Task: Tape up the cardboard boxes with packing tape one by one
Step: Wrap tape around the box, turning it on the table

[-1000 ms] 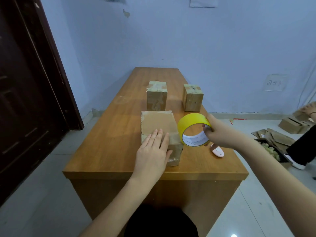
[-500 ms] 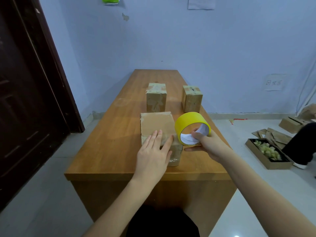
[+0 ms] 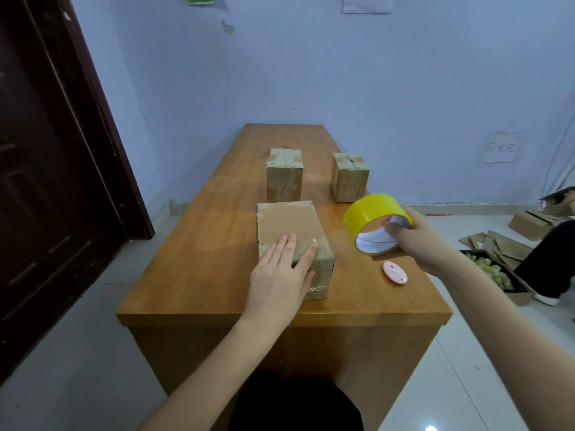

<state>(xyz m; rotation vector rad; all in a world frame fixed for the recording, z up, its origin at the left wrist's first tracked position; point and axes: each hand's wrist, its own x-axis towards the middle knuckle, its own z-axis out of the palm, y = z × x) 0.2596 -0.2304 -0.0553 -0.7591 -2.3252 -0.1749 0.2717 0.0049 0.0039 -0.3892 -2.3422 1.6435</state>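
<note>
A flat cardboard box (image 3: 289, 225) lies near the front of the wooden table (image 3: 199, 262). My left hand (image 3: 280, 275) presses flat on the box's near end, fingers straight. My right hand (image 3: 417, 241) grips a yellow roll of packing tape (image 3: 373, 213) to the right of the box, held above the table with fingers inside its core. A clear strip of tape seems to stretch from the roll to the box's right edge. Two upright taped boxes, one on the left (image 3: 284, 174) and one on the right (image 3: 350, 177), stand farther back.
A small pink cutter (image 3: 395, 272) lies on the table under my right wrist. A dark door (image 3: 46, 181) is at the left. On the floor at the right sit a tray of filler (image 3: 494, 275), flattened cardboard (image 3: 501, 244) and another person's leg (image 3: 547, 262).
My right hand has pulled the tape roll to the right, away from the box, which uncovers the pink cutter. My left hand stays pressed on the box.
</note>
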